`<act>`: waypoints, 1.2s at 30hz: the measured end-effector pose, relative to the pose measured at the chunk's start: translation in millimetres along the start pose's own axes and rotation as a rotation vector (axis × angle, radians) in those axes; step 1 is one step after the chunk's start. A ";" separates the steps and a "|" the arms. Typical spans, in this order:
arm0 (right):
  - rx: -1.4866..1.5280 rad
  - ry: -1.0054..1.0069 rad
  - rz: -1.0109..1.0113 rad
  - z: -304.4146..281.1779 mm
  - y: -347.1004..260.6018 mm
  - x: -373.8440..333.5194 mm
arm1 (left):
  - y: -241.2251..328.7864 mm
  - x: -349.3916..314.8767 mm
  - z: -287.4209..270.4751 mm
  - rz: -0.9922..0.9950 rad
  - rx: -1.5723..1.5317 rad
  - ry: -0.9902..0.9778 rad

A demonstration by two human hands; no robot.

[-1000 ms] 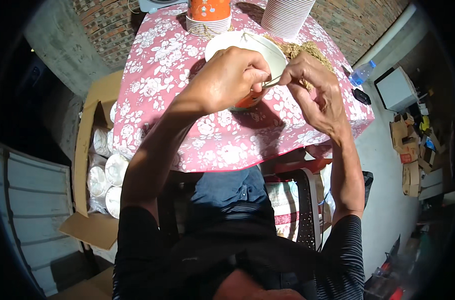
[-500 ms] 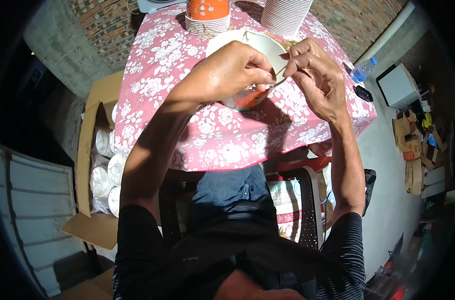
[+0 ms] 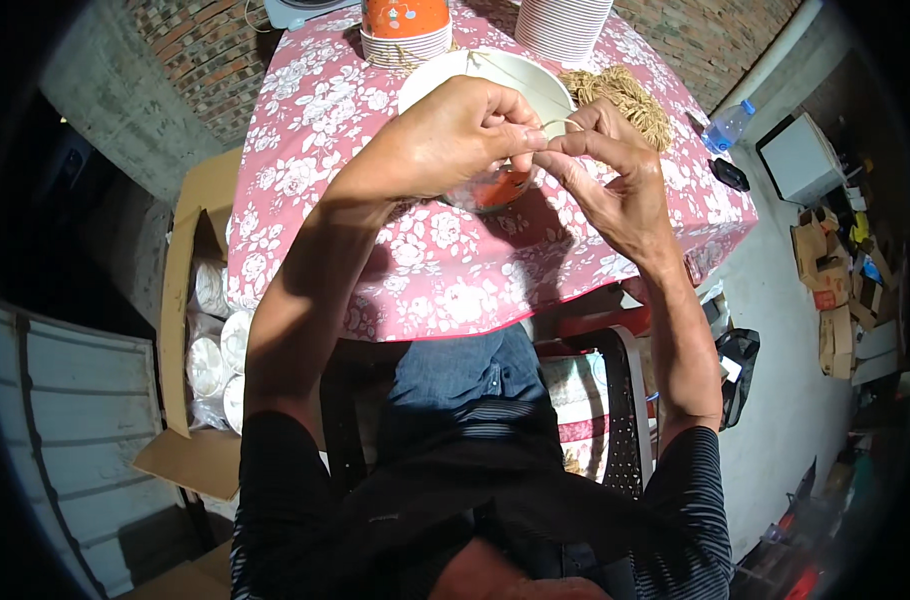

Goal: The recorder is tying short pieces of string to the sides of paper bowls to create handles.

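Note:
My left hand (image 3: 453, 138) grips a white paper bowl (image 3: 475, 78) with an orange outside (image 3: 495, 187), tilted above the pink floral tablecloth (image 3: 425, 270). Its thumb and forefinger also pinch a thin strand of tan twine (image 3: 555, 124). My right hand (image 3: 610, 180) meets the left at the fingertips and pinches the same strand at the bowl's rim. A loose heap of the same twine (image 3: 623, 95) lies on the cloth just beyond my right hand.
An orange-and-white stack of bowls (image 3: 405, 28) and a white stack (image 3: 565, 22) stand at the table's far edge. A cardboard box (image 3: 180, 300) of white lids sits on the floor at left. A water bottle (image 3: 727, 125) and white case (image 3: 803, 158) lie right.
Both hands have drawn closer together at the bowl's rim, and the fingertips now touch. The bowl sits slightly higher and more hidden behind my left hand.

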State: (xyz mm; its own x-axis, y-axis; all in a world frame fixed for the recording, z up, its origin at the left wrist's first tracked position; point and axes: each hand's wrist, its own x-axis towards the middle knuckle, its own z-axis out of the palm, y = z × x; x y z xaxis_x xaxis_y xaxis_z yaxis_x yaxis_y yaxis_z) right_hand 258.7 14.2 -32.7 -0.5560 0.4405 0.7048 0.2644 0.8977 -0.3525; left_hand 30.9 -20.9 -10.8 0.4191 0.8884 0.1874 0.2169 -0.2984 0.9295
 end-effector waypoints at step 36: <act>0.265 0.152 0.331 7.0 -28.8 -21.2 | 2.7 -14.8 32.3 0.057 0.023 0.244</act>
State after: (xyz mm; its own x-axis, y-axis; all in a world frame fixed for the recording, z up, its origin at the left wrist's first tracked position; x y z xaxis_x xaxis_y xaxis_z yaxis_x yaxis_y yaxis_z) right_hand 257.3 -21.0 -41.8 -0.3484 0.7179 0.6027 0.1863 0.6832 -0.7061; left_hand 53.8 -46.0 -21.3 0.2068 0.9269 0.3134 0.2197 -0.3561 0.9083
